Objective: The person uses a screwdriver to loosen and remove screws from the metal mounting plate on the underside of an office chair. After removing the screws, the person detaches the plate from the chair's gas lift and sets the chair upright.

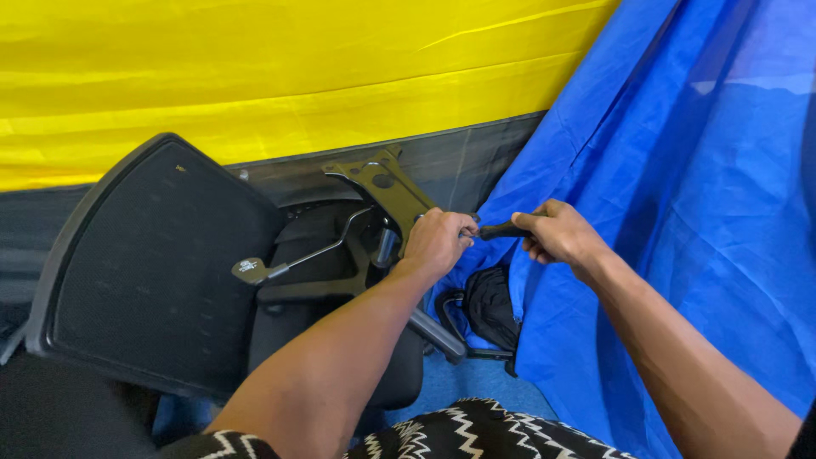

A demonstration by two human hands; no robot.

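A black office chair lies tipped over in front of me, its mesh backrest (pixel 149 272) at the left. The black metal seat plate (pixel 387 189) sticks up at the centre, with a silver lever (pixel 293 262) pointing left. My left hand (pixel 438 242) grips the edge of the seat plate mechanism. My right hand (pixel 561 234) is closed around a black tool handle (pixel 503 229) whose tip points at the spot by my left fingers. The tool's tip is hidden between the hands.
A yellow sheet (pixel 280 76) hangs behind and a blue sheet (pixel 680 204) drapes down the right side. A black caster wheel (pixel 491 308) and chair leg (pixel 438 333) lie below my hands. Zigzag-patterned fabric (pixel 476 433) shows at the bottom edge.
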